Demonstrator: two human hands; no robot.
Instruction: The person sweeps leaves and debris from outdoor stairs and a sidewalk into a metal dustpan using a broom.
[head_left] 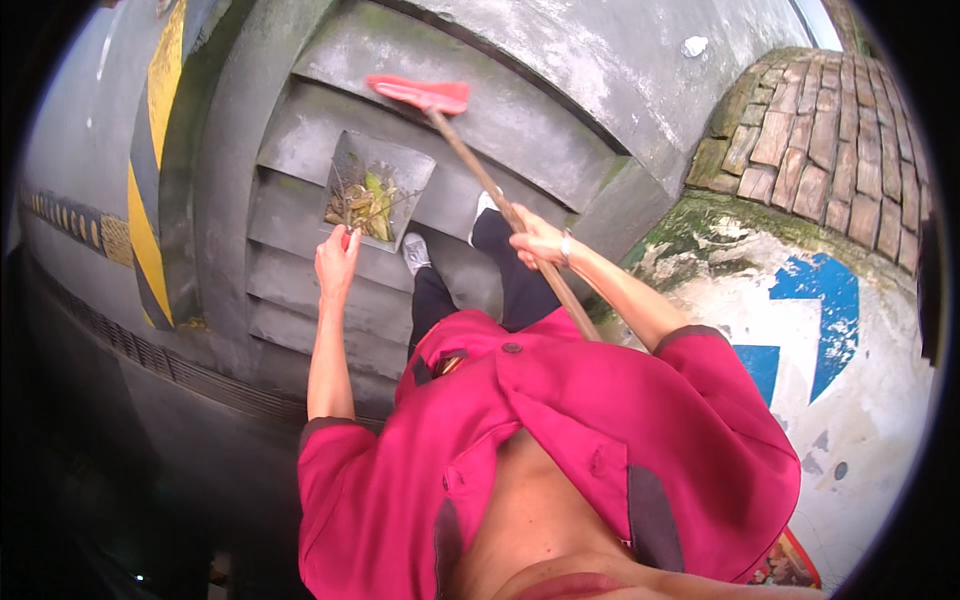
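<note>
My left hand (338, 258) is closed around the handle of a grey dustpan, with a bit of red showing at the fingers. The dustpan (413, 172) is over the grey steps and holds dry brown and yellow-green leaves (366, 202). My right hand (541, 241) grips the wooden stick of a broom (470, 157). Its stick slants from beside my waist up to the left. The red broom head (425, 95) lies farther up the steps, beyond the dustpan and apart from it.
Grey concrete steps (285, 268) run under my feet, one white shoe (415, 253) close beside the dustpan. A yellow-and-black striped band (148, 230) marks the left side. To the right are a stone-block surface (815, 130) and a mossy white wall with blue paint (838, 310).
</note>
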